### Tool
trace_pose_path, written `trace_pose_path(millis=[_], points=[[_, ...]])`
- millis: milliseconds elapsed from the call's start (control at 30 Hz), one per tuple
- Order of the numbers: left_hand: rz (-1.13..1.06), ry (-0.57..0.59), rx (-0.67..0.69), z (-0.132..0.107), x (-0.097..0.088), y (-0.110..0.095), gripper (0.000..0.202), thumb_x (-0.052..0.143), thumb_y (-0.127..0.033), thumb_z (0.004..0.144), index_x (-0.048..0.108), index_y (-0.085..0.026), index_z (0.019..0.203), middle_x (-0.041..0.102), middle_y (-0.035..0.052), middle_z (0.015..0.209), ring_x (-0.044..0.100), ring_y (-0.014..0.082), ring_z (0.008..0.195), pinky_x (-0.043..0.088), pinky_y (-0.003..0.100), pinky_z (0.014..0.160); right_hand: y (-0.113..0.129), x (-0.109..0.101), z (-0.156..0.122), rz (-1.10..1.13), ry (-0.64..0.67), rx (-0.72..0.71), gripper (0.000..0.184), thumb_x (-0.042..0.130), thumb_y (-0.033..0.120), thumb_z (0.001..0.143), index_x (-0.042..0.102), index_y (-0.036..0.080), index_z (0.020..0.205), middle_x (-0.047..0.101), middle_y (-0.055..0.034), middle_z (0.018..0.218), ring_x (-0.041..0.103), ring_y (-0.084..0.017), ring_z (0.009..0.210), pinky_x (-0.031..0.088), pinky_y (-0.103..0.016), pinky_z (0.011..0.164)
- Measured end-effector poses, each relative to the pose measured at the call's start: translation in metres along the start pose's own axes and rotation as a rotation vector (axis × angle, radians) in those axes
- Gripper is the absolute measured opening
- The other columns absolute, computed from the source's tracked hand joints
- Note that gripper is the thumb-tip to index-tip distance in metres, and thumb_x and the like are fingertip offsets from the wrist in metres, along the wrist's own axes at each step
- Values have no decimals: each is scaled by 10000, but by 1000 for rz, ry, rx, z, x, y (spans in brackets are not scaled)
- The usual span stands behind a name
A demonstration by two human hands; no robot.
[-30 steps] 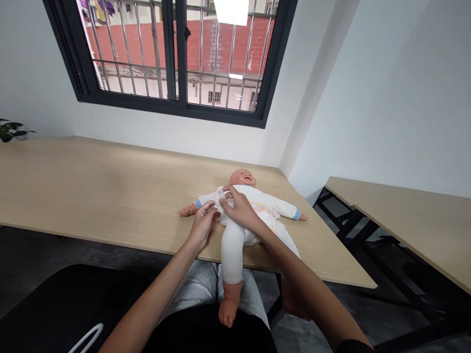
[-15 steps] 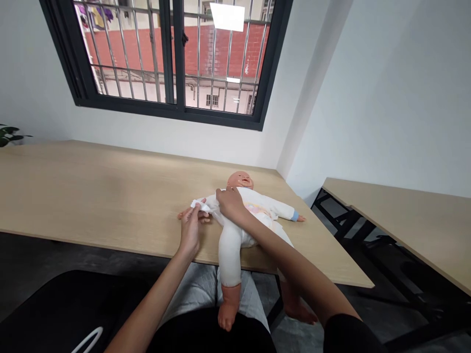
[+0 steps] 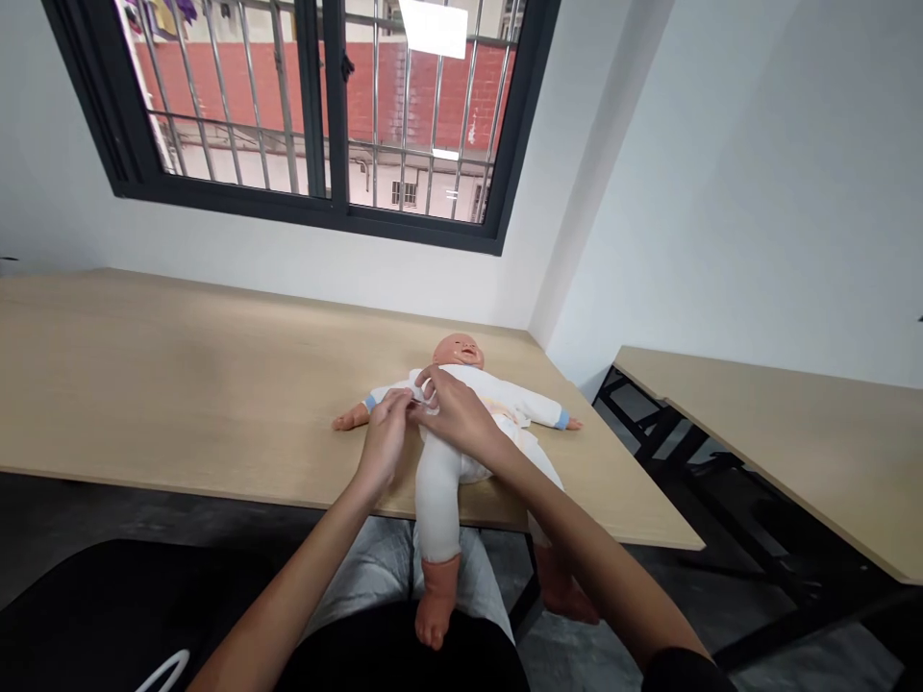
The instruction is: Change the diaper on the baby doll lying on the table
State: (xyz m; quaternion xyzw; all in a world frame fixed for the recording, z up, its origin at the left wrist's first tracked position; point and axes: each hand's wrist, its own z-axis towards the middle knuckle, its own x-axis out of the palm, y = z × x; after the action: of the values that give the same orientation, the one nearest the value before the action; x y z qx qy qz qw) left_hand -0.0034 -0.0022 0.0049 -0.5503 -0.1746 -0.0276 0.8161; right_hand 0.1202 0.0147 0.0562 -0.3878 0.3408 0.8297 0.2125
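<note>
A baby doll (image 3: 461,351) in a white suit with blue cuffs lies on its back near the front edge of the wooden table (image 3: 180,384), legs hanging over the edge toward me. My left hand (image 3: 384,440) and my right hand (image 3: 453,411) meet over the doll's chest on its left-hand side. Both pinch the white fabric of the doll's suit (image 3: 505,396) between their fingertips. The doll's arms are spread out flat on the table.
A barred window (image 3: 317,106) sits in the wall behind the table. A second wooden table (image 3: 779,432) stands to the right across a gap with black frames below. A black surface with a white loop (image 3: 162,668) lies at the lower left.
My left hand, which had pulled the fabric out to the left half a second ago, has come back to meet my right hand over the doll's chest. The view has drifted slightly right.
</note>
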Motion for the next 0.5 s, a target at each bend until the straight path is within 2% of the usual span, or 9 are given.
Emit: trace_pose_path(millis=[67, 133, 233, 333, 400, 500], points=[[82, 82, 36, 0, 9, -4, 185, 604, -341, 761, 660, -181, 686, 692, 35, 808, 605, 217, 861, 450, 308, 828, -12, -3, -5, 38, -74, 69, 121, 557, 181, 800, 531, 200, 916, 612, 2, 815, 582, -156, 724, 398, -259, 639], [187, 119, 92, -1, 14, -8, 165, 605, -326, 776, 689, -184, 761, 703, 53, 924, 588, 245, 973, 425, 340, 898, -24, -7, -9, 146, -141, 131, 51, 530, 168, 802, 533, 200, 842, 626, 6, 774, 603, -153, 722, 425, -259, 659], [422, 151, 266, 0, 17, -9, 280, 573, -326, 829, 644, -208, 1073, 634, 78, 1180, 528, 243, 1147, 399, 369, 966, -38, -13, -15, 321, -223, 212, 35, 560, 214, 782, 538, 201, 806, 632, 16, 725, 620, -146, 685, 453, -252, 646], [607, 321, 380, 8, 18, -2, 501, 601, -322, 833, 475, -241, 1310, 596, 87, 1251, 490, 234, 1228, 331, 411, 1054, -46, -19, -21, 323, -264, 272, 48, 578, 225, 760, 552, 202, 794, 636, 26, 689, 619, -144, 645, 450, -251, 622], [680, 425, 356, 14, 19, 6, 533, 607, -324, 833, 445, -248, 1335, 625, 80, 1209, 494, 244, 1228, 308, 445, 1071, -49, -22, -24, 218, -277, 308, 33, 587, 218, 748, 568, 203, 770, 650, 22, 692, 622, -151, 659, 436, -260, 636], [731, 464, 306, 19, 15, 14, 419, 596, -309, 836, 535, -244, 1245, 629, 72, 1208, 496, 257, 1216, 324, 462, 1057, -55, -23, -25, 143, -250, 387, 29, 603, 215, 731, 584, 196, 721, 661, 5, 697, 620, -163, 690, 416, -266, 650]])
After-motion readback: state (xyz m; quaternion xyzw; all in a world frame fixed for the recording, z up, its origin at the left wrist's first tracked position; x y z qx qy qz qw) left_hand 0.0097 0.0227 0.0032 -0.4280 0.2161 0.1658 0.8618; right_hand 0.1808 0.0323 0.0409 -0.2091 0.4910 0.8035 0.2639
